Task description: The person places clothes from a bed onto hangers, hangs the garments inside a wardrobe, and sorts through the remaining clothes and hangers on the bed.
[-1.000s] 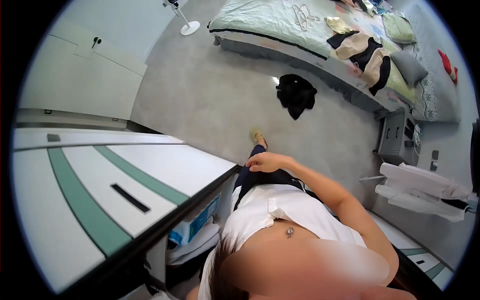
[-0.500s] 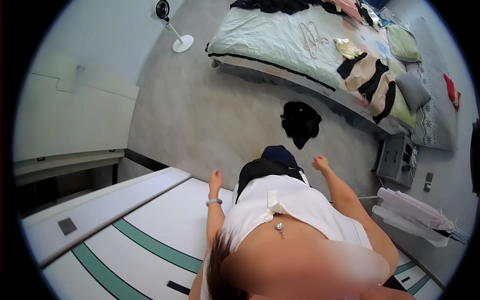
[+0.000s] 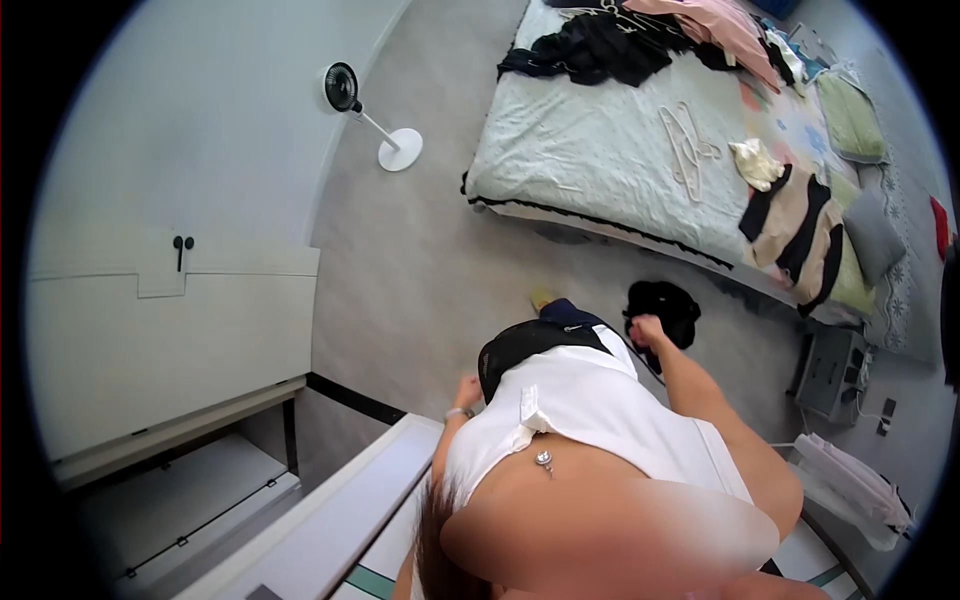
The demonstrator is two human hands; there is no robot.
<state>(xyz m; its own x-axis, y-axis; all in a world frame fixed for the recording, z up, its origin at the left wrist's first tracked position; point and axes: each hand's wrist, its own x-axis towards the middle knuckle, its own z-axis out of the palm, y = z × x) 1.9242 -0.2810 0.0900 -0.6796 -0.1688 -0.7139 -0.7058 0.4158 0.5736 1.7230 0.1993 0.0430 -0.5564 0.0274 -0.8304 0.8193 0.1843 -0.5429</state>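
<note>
My left hand (image 3: 468, 391) hangs beside my waist, close to the black waist bag (image 3: 520, 352), with a bracelet on its wrist. Its fingers look curled, though they are small and partly hidden. My right hand (image 3: 648, 332) is held out in front of me, fingers folded in, and I see nothing in it. Behind that hand in the view, a black garment (image 3: 672, 308) lies crumpled on the floor at the foot of the bed. Neither hand visibly touches the garment.
Clothes and white hangers (image 3: 688, 150) lie on the bed (image 3: 590, 150). A white standing fan (image 3: 400, 150) is on the floor to the left. White cabinets (image 3: 170, 330) line the left side. A grey nightstand (image 3: 832, 375) and hanging pale clothes (image 3: 850, 480) are at right.
My view has shifted, so the bed, fan and black garment sit lower and further right. My left hand has come in nearer my waist. My right hand now overlaps the garment in view.
</note>
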